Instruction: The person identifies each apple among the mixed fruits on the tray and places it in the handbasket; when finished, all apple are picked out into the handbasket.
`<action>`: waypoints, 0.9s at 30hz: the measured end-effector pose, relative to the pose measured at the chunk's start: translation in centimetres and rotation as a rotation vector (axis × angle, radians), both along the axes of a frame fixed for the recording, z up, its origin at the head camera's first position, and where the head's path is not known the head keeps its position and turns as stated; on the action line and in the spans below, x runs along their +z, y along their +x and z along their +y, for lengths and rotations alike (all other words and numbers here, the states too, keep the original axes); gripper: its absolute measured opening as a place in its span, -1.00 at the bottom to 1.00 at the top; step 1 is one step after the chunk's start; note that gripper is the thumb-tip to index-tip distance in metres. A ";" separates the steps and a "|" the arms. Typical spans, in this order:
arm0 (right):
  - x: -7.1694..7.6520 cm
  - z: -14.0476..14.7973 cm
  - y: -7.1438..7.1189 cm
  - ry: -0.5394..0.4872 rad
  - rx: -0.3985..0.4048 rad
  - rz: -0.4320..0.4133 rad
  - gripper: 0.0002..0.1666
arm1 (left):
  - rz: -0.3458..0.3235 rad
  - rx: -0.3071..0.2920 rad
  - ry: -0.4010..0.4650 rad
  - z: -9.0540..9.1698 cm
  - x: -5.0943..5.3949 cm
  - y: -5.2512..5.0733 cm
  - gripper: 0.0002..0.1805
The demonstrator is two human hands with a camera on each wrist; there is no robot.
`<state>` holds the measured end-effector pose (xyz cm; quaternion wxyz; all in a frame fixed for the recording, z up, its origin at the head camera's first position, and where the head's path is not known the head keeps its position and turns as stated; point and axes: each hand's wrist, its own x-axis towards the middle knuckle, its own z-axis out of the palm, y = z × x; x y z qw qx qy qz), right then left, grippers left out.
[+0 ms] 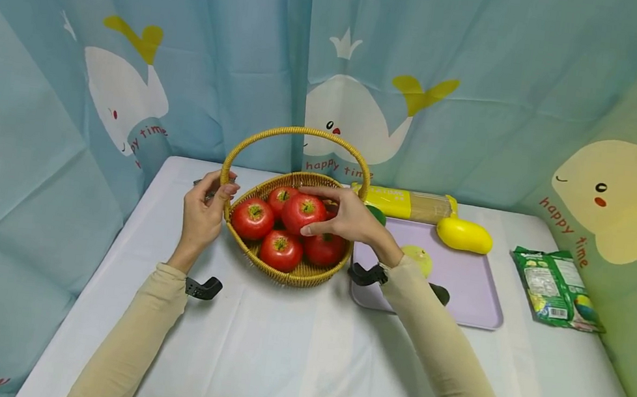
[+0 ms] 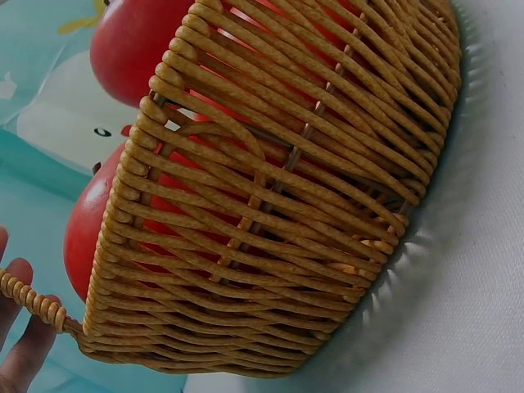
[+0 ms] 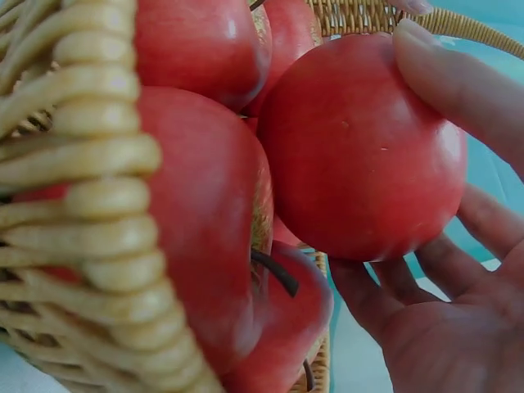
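A wicker basket (image 1: 300,280) with a tall arched handle stands on the table and holds several red apples (image 1: 281,250). At its left side, my left hand (image 1: 203,215) grips the lower end of the handle (image 2: 33,300); in the left wrist view only fingertips show around it. Over the basket my right hand (image 1: 346,215) holds one apple (image 3: 360,147) between thumb and fingers. That apple sits higher than the others and touches or nearly touches its neighbours.
Right of the basket lies a pale purple tray (image 1: 474,301) with a yellow mango-like fruit (image 1: 464,235), a round light-green fruit (image 1: 418,259) and a dark green item (image 1: 439,294). Behind it is a yellow noodle packet (image 1: 412,204). A green snack bag (image 1: 557,290) lies far right.
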<state>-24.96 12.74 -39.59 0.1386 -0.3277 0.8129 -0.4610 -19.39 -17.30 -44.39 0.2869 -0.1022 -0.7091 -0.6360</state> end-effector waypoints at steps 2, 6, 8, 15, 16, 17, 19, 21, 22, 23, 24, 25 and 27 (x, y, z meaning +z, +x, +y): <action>-0.1 -0.2 -0.1 -0.002 -0.001 -0.028 -0.08 | -0.002 0.004 -0.003 0.1 0.2 0.2 -0.78; -0.1 -0.5 -0.3 0.011 -0.013 -0.086 -0.11 | 0.002 0.004 -0.008 0.1 0.2 0.2 -0.77; 0.0 -0.6 -0.5 0.021 -0.018 -0.096 -0.12 | -0.001 0.000 -0.006 0.1 0.3 0.2 -0.77; 0.1 -1.0 -0.6 0.062 -0.004 -0.089 -0.09 | -0.028 0.015 -0.016 0.4 0.5 -0.1 -0.76; 0.2 -1.0 -0.6 0.063 -0.001 -0.087 -0.09 | -0.030 0.015 -0.018 0.4 0.5 -0.1 -0.75; 0.1 -1.0 -0.6 0.065 -0.001 -0.078 -0.09 | -0.032 0.016 -0.018 0.5 0.6 -0.1 -0.75; 0.2 -1.0 -0.5 0.064 0.000 -0.069 -0.09 | -0.034 0.014 -0.014 0.6 0.6 -0.1 -0.74; 0.1 -1.1 -0.6 0.061 0.007 -0.058 -0.09 | -0.039 0.017 -0.008 0.5 0.6 0.0 -0.74; 0.1 -1.1 -0.6 0.059 0.013 -0.052 -0.09 | -0.041 0.019 -0.003 0.5 0.6 0.0 -0.75; 0.1 -1.1 -0.6 0.059 0.018 -0.045 -0.08 | -0.042 0.019 0.002 0.4 0.6 0.0 -0.75; 0.2 -1.2 -0.5 0.056 0.024 -0.042 -0.07 | -0.042 0.019 0.006 0.4 0.6 0.0 -0.75; 0.2 -1.2 -0.5 0.051 0.033 -0.038 -0.06 | -0.042 0.019 0.009 0.3 0.5 -0.1 -0.76; 0.3 -1.0 -0.3 0.051 0.044 -0.027 -0.03 | -0.036 0.018 0.013 0.1 0.4 -0.1 -0.77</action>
